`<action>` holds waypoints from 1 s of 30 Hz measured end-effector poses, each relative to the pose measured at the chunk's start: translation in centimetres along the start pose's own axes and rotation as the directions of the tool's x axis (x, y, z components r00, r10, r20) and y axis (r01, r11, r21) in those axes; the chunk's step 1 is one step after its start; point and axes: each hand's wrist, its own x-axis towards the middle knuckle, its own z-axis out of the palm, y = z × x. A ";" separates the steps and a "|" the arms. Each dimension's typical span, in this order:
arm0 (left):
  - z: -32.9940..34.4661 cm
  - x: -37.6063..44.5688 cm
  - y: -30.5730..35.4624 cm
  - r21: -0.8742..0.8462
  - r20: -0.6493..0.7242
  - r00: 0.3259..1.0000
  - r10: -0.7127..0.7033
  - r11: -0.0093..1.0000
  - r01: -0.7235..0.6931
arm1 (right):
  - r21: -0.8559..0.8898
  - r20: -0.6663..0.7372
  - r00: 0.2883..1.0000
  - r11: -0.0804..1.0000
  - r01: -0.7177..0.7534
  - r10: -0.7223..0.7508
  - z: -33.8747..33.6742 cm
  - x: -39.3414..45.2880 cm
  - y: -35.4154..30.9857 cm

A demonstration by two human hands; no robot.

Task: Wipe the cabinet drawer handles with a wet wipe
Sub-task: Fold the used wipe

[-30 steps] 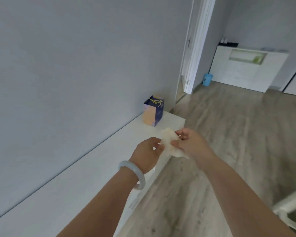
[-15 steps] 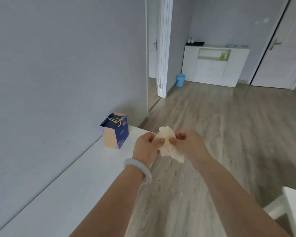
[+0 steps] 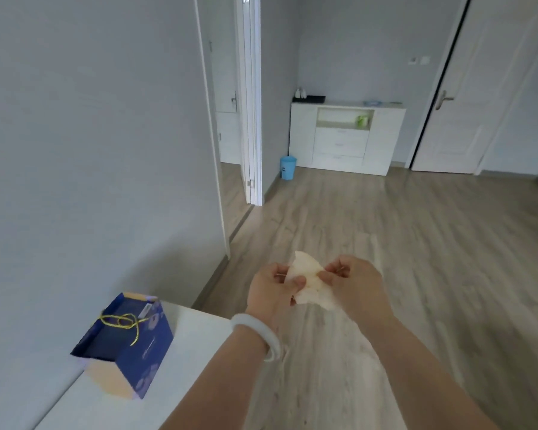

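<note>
A crumpled white wet wipe [image 3: 309, 282] is stretched between both hands in front of me, above the wooden floor. My left hand [image 3: 269, 290], with a pale bangle on its wrist, pinches the wipe's left side. My right hand [image 3: 356, 285] pinches its right side. Far across the room a white cabinet [image 3: 385, 138] stands against the back wall, with three drawers [image 3: 340, 145] stacked in its middle; their small handles are barely visible from here.
A dark blue gift bag [image 3: 128, 346] with yellow cord sits on a white surface [image 3: 184, 383] at lower left. An open white door [image 3: 250, 100] stands mid-left, a blue bin [image 3: 288, 167] beside the cabinet, a closed door [image 3: 475, 88] at right.
The view has swung right and lifted, bringing the far cabinet and the right door into sight. Both hands keep hold of the wipe and have spread it a little wider.
</note>
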 end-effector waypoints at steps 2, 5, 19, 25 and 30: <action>2.2 4.8 1.2 -0.001 0.044 0.999 0.000 1.000 0.000 | 0.010 -0.025 1.000 1.000 -0.010 0.010 -0.8 4.7 0.5; 6.3 11.6 2.0 0.027 0.111 0.994 -0.019 1.000 0.016 | -0.002 -0.063 0.997 0.999 -0.037 0.037 -2.0 11.8 2.3; 25.7 49.3 6.7 0.037 0.103 0.994 -0.032 0.999 0.028 | -0.094 0.072 0.996 0.994 0.061 -0.054 -7.7 53.3 7.4; 29.9 64.3 9.4 -0.023 0.081 0.997 -0.018 1.000 0.020 | -0.052 0.103 0.994 0.998 0.047 -0.042 -5.9 69.6 7.5; 32.3 79.8 10.5 0.053 0.051 0.998 0.042 0.998 -0.045 | -0.135 0.061 0.997 0.989 0.054 -0.046 -3.8 86.1 8.9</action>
